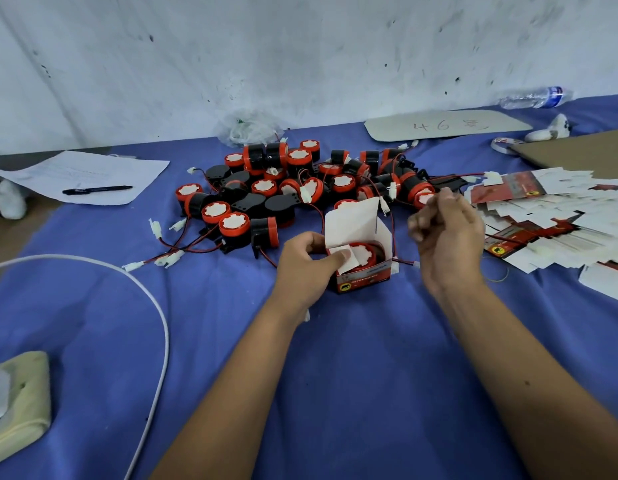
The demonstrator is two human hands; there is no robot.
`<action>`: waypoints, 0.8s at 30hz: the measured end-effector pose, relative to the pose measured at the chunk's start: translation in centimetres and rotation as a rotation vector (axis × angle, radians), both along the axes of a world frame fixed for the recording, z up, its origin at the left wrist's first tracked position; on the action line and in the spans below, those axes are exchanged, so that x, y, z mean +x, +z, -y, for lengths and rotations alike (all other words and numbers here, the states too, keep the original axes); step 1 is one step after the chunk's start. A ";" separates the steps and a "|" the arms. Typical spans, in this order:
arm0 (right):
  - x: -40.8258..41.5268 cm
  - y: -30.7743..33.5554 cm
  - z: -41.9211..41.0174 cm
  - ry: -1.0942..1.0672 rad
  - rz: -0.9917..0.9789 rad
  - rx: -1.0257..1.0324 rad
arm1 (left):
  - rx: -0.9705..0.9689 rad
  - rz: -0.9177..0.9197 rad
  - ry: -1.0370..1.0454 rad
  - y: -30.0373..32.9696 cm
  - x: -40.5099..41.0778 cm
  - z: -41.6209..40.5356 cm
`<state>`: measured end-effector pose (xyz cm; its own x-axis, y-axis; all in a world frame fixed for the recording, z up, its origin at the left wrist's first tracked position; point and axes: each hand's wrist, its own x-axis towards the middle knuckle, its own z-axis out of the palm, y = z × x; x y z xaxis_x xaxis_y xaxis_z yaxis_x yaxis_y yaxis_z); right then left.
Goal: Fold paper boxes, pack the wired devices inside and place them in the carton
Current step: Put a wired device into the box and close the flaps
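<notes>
One wired device is seated in the open paper box, gripped by the left hand. Right hand fingers are loosely curled; a held wire cannot be told. Wire-tucking and flap closure are judged next.

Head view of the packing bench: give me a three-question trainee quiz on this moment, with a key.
1. True or false: the small red paper box already has a device inside.
2. Which hand grips the box? A) left hand B) right hand C) neither
3. Fill in: the black pen lies on a sheet of ____.

Key:
1. True; its lid flap stands open.
2. A; the thumb presses a side flap inward.
3. Paper, far left on the blue cloth.
</notes>
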<state>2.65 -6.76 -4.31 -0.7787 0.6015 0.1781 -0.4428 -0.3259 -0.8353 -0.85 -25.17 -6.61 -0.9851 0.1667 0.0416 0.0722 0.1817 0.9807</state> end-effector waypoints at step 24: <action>0.7 -1.4 1.2 0.420 0.198 1.122 | 0.077 -0.048 -0.311 0.4 -1.6 4.9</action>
